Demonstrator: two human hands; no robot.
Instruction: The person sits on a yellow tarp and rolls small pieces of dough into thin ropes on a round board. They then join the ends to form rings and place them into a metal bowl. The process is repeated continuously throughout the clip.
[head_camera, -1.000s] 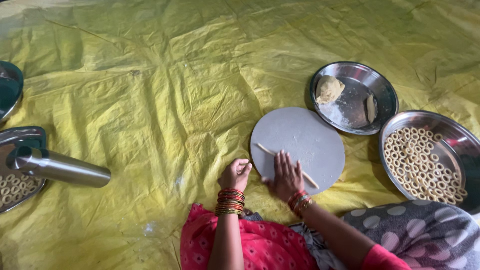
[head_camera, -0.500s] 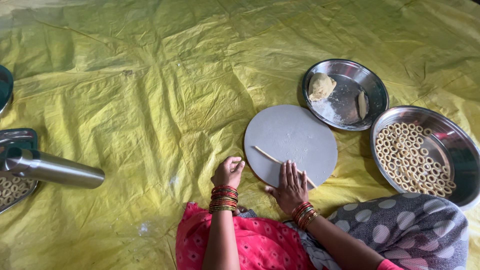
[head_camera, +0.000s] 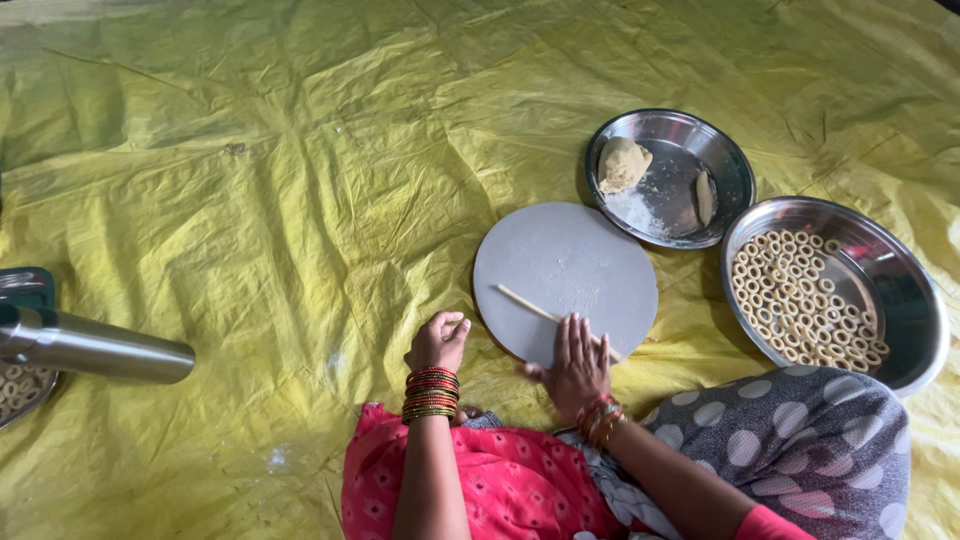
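A round grey rolling board (head_camera: 565, 270) lies on the yellow plastic sheet (head_camera: 300, 180). Across its near part stretches a thin rope of pale dough (head_camera: 528, 305). My right hand (head_camera: 578, 365) lies flat with fingers spread on the right end of that rope, at the board's near edge. My left hand (head_camera: 438, 342) rests loosely curled on the sheet just left of the board, holding nothing. Both wrists wear red and gold bangles.
A steel plate (head_camera: 672, 178) behind the board holds a dough lump (head_camera: 622, 163), flour and a small dough piece. A steel bowl (head_camera: 836, 290) at the right holds several dough rings. A steel cylinder (head_camera: 95, 346) and another tray of rings (head_camera: 20, 385) sit at the left edge.
The right hand has slid back towards me over the dough rope, from mid-board to the near edge. The left hand has stayed beside the board. The camera view has shifted slightly.
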